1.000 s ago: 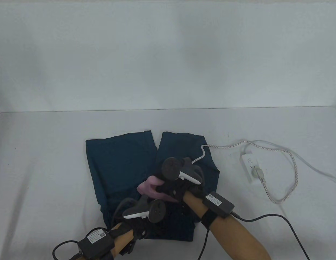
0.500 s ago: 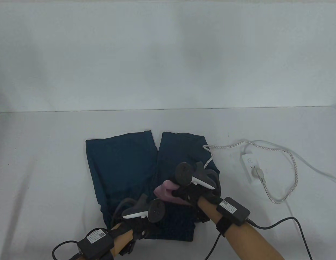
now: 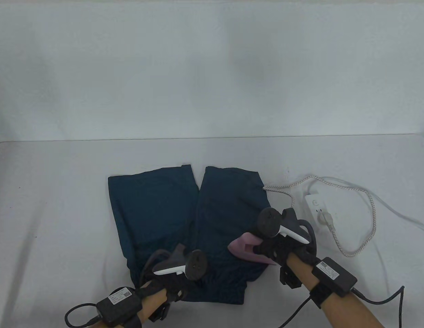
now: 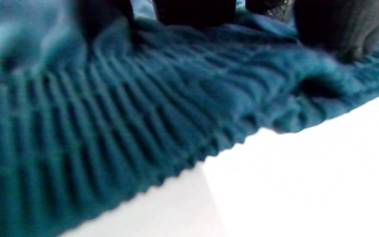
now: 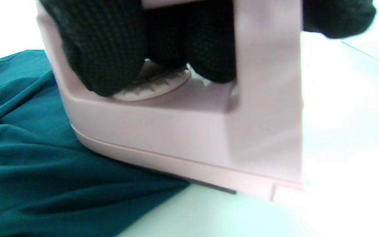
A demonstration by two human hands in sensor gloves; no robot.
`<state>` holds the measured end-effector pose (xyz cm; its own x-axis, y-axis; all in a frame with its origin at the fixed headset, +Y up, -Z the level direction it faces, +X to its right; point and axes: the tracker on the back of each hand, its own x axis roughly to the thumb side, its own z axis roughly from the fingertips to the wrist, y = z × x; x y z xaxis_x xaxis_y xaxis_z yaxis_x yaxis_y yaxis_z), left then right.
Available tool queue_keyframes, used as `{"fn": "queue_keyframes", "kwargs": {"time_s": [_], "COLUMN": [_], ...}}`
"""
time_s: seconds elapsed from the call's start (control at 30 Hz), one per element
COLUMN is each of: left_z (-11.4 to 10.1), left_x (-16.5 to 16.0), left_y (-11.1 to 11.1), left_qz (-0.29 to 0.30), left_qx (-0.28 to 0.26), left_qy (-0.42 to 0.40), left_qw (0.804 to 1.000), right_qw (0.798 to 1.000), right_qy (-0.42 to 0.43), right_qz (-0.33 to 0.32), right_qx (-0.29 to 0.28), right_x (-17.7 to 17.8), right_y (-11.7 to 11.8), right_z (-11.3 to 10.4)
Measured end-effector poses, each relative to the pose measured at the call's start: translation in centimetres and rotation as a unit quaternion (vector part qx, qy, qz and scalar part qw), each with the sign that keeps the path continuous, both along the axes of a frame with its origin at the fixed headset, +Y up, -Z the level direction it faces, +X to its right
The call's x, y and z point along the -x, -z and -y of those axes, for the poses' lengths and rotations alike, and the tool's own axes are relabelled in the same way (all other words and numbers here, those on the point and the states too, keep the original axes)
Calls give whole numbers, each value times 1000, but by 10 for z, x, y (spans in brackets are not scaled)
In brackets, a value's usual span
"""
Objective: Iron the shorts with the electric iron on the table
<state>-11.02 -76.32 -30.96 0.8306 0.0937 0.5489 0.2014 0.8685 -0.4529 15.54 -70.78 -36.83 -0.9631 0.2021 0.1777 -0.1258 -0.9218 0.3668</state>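
Observation:
Dark teal shorts lie flat on the white table, waistband toward me. My right hand grips the handle of a small pink electric iron at the shorts' right edge. In the right wrist view the iron has its front over the fabric and its rear over bare table. My left hand presses down on the ribbed waistband, with fingertips on the cloth.
A white power strip sits right of the shorts with a plug in it. The iron's braided cord loops across the table to the right. A black cable trails from my right wrist.
My right hand has slid the iron to the right, from the middle of the shorts to their right edge. The cord has shifted right with it. My left hand has stayed on the waistband.

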Motion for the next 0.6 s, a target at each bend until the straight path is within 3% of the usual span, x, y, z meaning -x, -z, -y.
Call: {"fn": "queue_keyframes", "kwargs": {"time_s": [0.17,0.3,0.6], "left_z": [-13,-23,0], "left_x": [-1,-7,-45], "left_y": [6,22,89], "left_qz": [20,8,-87], "left_qx": [-18,-70,32], "left_qy": [-13,-11,-63], "left_qw": [1000,997,994], "right_qw": [1000,998,989], "right_qy": [14,46,133], "right_qz": [11,24,26], "right_qx": [3,-25,-59], "right_x": [-8,-4,46], "right_y": [7,24,75], "right_z": [-10,-41,-98]}}
